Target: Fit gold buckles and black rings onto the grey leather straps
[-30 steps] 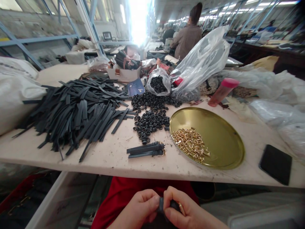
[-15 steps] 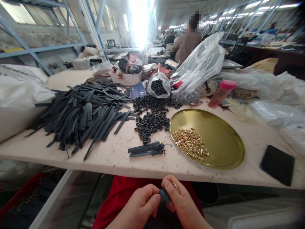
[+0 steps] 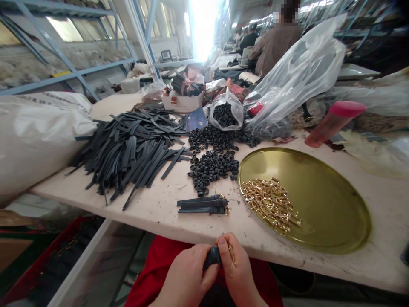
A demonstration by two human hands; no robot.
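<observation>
Pinching a curled black strip (image 3: 212, 258) between them, the left hand (image 3: 189, 273) and the right hand (image 3: 235, 268) meet nearer than the brass tray (image 3: 326, 204) and to its left, over red cloth (image 3: 162, 258). Half a second ago the strip showed in the gap between the hands; now it sits deeper in the left one. The view has swung left too, so the black phone (image 3: 405, 256), right of the tray, is down to a dark sliver at the edge.

The left grip is closed on the strip, thumb on one side and forefinger on the other. The right grip is pressed together as well, thumb against the strip's right end, with a gold fitting (image 3: 231, 253) peeking out among its curled fingers. Whether that fitting is joined to the strip I cannot tell, since the fingers cover part of both.

On the desk (image 3: 134, 213), a small stack of black straps (image 3: 201, 204) lies left of the tray, gold ends toward it. A heap of gold pieces (image 3: 268, 202) rests on the tray's left part. Black loops (image 3: 212, 166) are strewn just beside it, and a big pile of black strips (image 3: 134, 149) spreads further left. Behind the tray leans a pink-lidded bottle (image 3: 329, 128). Well beyond is a person (image 3: 276, 44) in brown, the head blurred out.
</observation>
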